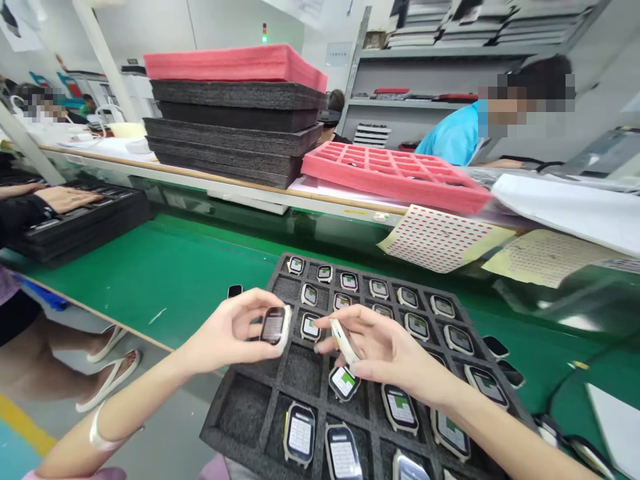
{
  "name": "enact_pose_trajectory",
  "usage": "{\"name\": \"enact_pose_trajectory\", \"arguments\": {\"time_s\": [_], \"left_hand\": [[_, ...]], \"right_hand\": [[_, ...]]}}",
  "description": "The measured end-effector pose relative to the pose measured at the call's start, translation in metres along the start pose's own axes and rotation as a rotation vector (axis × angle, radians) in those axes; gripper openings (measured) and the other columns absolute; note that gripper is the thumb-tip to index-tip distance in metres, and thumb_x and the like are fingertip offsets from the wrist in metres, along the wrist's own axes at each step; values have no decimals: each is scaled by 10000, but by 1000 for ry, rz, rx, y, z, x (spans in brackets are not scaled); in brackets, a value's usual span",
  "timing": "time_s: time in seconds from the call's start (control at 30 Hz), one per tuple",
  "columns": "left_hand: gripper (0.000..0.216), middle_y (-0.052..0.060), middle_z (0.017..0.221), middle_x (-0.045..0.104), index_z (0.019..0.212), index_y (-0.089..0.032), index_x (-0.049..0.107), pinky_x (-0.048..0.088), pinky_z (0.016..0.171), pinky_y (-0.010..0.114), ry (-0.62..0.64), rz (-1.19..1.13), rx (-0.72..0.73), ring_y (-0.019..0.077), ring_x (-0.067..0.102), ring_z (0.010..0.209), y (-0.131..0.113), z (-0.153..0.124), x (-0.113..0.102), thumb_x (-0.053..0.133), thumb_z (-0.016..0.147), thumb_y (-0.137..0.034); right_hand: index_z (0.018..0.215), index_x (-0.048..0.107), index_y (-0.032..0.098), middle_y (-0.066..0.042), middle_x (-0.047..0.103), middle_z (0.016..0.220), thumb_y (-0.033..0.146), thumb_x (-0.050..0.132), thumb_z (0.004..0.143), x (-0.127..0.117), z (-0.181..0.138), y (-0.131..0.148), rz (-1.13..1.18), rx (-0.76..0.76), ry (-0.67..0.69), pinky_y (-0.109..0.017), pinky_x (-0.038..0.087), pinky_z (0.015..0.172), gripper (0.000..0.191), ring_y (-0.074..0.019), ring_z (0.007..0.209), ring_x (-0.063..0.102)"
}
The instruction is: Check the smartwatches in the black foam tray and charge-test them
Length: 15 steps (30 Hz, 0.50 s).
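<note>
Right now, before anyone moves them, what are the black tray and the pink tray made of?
The black tray looks like dense foam: dull, speckled, with soft-edged cut pockets. The pink tray looks like foam too, matte and thick, with similar pockets, though from here I can't tell exactly which foam.

Two hands (380,350) over one black foam tray (237,410): one smartwatch (274,327) in the left, one white strip (344,341) in the right. More than twenty smartwatches (344,383) in the tray's cells, two just beside its right edge, one beside its far left corner. Beyond the tray, one stack of dark foam trays (235,140), two pink foam trays (395,175), two paper sheets (440,239).
</note>
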<state>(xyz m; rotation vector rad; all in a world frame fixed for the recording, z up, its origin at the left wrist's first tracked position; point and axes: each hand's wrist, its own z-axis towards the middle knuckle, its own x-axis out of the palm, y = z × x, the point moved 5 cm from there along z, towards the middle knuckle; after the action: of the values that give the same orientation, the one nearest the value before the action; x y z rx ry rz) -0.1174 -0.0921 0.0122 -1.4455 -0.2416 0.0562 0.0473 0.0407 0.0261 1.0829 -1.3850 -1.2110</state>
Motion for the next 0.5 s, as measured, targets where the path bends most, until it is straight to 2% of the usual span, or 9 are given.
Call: {"name": "enact_pose_trajectory", "arguments": {"time_s": [0.1, 0.2, 0.27, 0.33, 0.5], "left_hand": [[446, 72, 996, 648, 1039, -189, 580, 440, 841, 316, 51, -194, -40, 197, 591, 937, 0, 32, 23, 760, 644, -84], [423, 85, 955, 658, 1091, -157, 594, 447, 739, 253, 122, -423, -141, 161, 601, 846, 9, 56, 43, 712, 691, -91], [415, 83, 916, 645, 1120, -114, 602, 429, 658, 204, 148, -553, -199, 125, 590, 787, 17, 67, 51, 672, 713, -74], [398, 80, 897, 640, 1130, -93, 602, 431, 656, 204, 132, -642, -243, 123, 598, 781, 25, 73, 56, 635, 734, -63], [352, 142, 1044, 655, 1127, -103, 577, 445, 884, 406, 141, -739, -327, 269, 617, 1003, 42, 76, 69, 545, 778, -134]], "right_hand": [[1111, 431, 217, -72, 606, 1024, 189, 766, 700, -7, -11, -14, 51, 46, -149, -249, 531, 552, 531, -176, 743, 677], [1100, 431, 209, -36, 606, 938, 152, 766, 672, -18, -20, -21, -19, 39, -347, -191, 508, 438, 547, -162, 654, 678], [1126, 427, 209, -36, 596, 953, 153, 742, 689, -24, -26, -22, -41, 26, -409, -177, 502, 416, 542, -155, 637, 678], [1153, 427, 208, -40, 581, 970, 162, 721, 709, -28, -30, -21, -32, 2, -426, -175, 504, 421, 535, -145, 644, 670], [1222, 441, 221, -56, 561, 1007, 227, 649, 792, -38, -37, -17, -29, -124, -481, -222, 537, 477, 478, -158, 735, 637]]}}
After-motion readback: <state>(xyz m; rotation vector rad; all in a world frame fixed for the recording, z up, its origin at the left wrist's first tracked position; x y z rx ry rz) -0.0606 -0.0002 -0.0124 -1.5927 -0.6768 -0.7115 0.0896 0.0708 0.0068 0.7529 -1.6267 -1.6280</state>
